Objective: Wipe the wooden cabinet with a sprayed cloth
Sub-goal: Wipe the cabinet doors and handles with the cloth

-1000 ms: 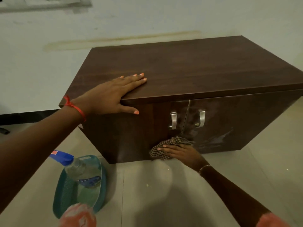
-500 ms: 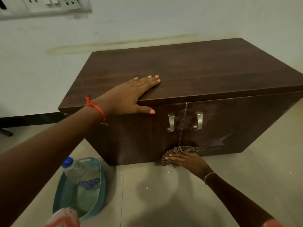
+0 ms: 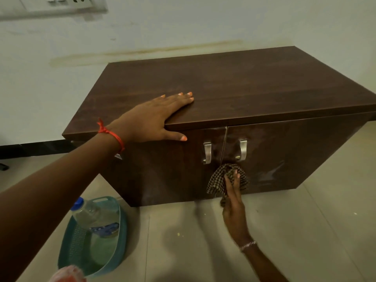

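Observation:
A low dark wooden cabinet (image 3: pixel 254 86) with two doors and two metal handles (image 3: pixel 243 149) stands on the floor against the wall. My left hand (image 3: pixel 154 119) lies flat on its top front edge, fingers straight, thumb hanging over the left door. My right hand (image 3: pixel 234 202) presses a checked cloth (image 3: pixel 217 184) against the lower part of the doors, just under the handles, with straight fingers pointing up. Wet streaks show on the right door.
A teal basket (image 3: pixel 69 253) sits on the tiled floor at the lower left, with a clear bottle (image 3: pixel 95 216) with a blue cap lying in it. A switch panel (image 3: pixel 61 3) is on the wall above. Open floor lies in front of the cabinet.
My right hand has turned from lying sideways at the cabinet's bottom edge to pointing up, and has carried the cloth higher up the doors. My left hand stays on the cabinet top.

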